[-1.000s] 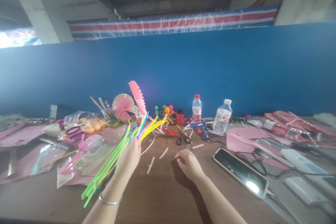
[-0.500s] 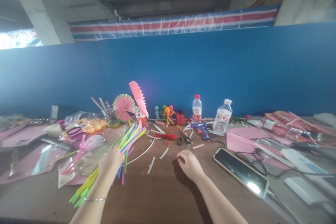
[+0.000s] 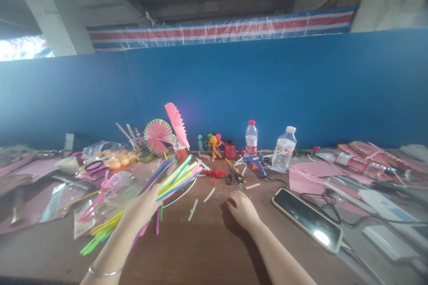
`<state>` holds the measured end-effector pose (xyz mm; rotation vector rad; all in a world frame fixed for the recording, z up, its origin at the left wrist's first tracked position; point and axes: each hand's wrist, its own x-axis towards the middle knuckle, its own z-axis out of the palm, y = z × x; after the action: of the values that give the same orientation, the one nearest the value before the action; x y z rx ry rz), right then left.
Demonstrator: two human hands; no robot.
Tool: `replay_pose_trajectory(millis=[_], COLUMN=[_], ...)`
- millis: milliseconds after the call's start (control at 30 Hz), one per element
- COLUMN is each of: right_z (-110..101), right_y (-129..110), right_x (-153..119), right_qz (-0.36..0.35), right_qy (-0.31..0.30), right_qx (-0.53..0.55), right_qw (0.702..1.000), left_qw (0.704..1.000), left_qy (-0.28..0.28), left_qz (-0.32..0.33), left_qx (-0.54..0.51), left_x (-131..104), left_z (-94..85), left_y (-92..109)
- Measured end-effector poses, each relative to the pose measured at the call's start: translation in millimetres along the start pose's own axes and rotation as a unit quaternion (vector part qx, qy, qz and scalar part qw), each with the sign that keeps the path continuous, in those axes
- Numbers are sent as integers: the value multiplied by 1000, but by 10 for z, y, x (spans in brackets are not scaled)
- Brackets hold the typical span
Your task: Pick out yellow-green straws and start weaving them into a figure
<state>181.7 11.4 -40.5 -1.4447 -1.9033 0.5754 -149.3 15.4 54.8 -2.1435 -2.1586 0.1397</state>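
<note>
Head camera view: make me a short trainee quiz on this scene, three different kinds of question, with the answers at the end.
1. Multiple choice: what colour is the cap on the clear plastic bottle standing to the right of the blue plastic glue gun? A) red B) white C) green
2. True or false: the flat, dark-screened phone with a pale edge lies to the right of the person's right hand.
3. Fill in: the bundle of thin, multicoloured sticks is held in the person's ____ hand.

Key: 1. B, white. 2. True. 3. Left.
</note>
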Motion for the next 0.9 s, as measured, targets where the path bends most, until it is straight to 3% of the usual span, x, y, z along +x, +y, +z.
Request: replay_pose_trajectory(millis=[100, 200, 300, 500, 667, 800, 900], right_z=[8, 11, 1, -20, -10, -2, -2], right_y=[3, 0, -2, -7, 0, 12, 14], right_x=[-1, -8, -13, -11, -15, -13, -6], right_qz=[1, 6, 8, 7, 8, 13, 18], right_qy=[0, 1, 2, 5, 2, -1, -1], right_qx=[1, 4, 10, 19, 15, 9, 7], right_qw=[1000, 1000, 1000, 1000, 1000, 1000, 1000], left_qw=[996, 991, 994, 997, 992, 985, 984], left_qy=[-26, 28, 67, 62, 98, 142, 144], left_qz=[87, 132, 85, -28, -79, -86, -95], left_qx=[-7, 6, 28, 24, 31, 44, 35], left_x=[-43, -92, -72, 74, 34, -24, -48], left_z=[2, 18, 128, 374, 281, 166, 115], left_y=[83, 194, 221, 101, 138, 138, 102])
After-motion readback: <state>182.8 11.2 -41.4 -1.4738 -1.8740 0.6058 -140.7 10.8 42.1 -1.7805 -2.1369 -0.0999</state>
